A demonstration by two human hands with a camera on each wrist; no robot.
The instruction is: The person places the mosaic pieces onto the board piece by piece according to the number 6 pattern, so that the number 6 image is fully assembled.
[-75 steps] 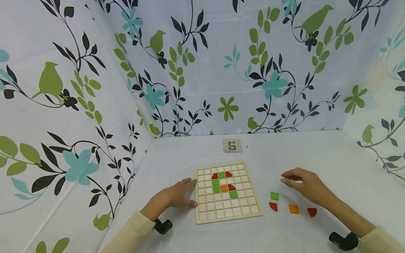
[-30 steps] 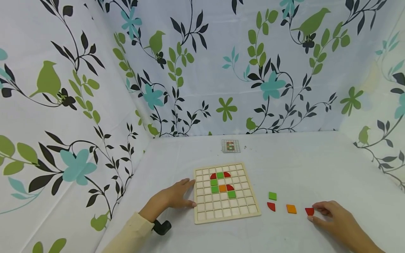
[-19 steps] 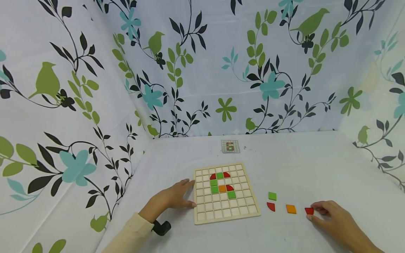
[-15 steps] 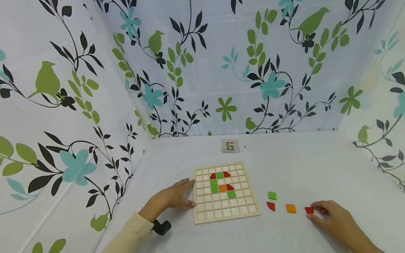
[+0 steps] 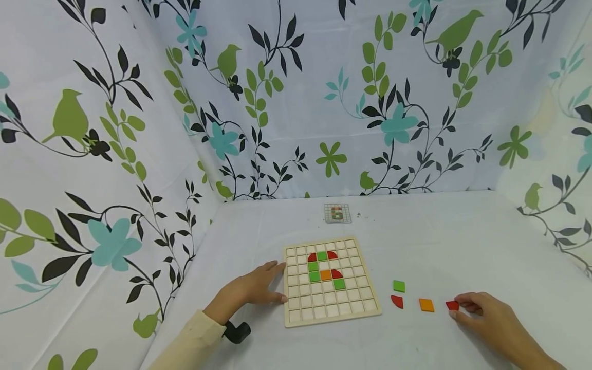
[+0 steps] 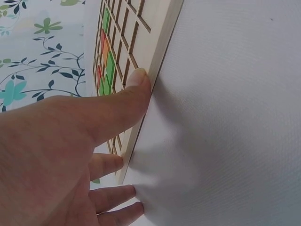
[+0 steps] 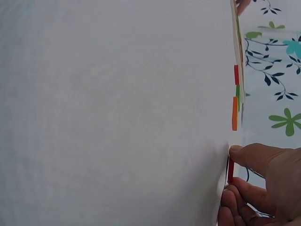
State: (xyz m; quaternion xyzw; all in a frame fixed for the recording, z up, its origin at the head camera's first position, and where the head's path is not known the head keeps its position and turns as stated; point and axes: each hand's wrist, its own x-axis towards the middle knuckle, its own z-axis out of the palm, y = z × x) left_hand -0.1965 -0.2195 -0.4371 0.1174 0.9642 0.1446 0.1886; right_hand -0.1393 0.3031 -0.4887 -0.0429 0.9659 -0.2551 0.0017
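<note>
A wooden grid board (image 5: 333, 311) lies on the white table, with red, green and orange tiles set in several of its squares. My left hand (image 5: 256, 285) rests at the board's left edge; in the left wrist view its thumb (image 6: 138, 80) touches the rim and the fingers are spread along the side. Off to the right, my right hand (image 5: 487, 316) pinches a red quarter-round tile (image 5: 452, 306) between thumb and forefinger. The right wrist view shows that red tile (image 7: 231, 170) edge-on between the fingertips.
Between the board and my right hand lie a green square tile (image 5: 399, 286), another red quarter-round tile (image 5: 397, 301) and an orange square tile (image 5: 426, 305). Behind the board is a small gridded pattern card (image 5: 337, 213). Patterned curtains (image 5: 277, 128) enclose the table's back and sides.
My right hand has come down and toward me from above the loose tiles and taken hold of the rightmost red tile, which has shifted slightly. My left hand stays at the board.
</note>
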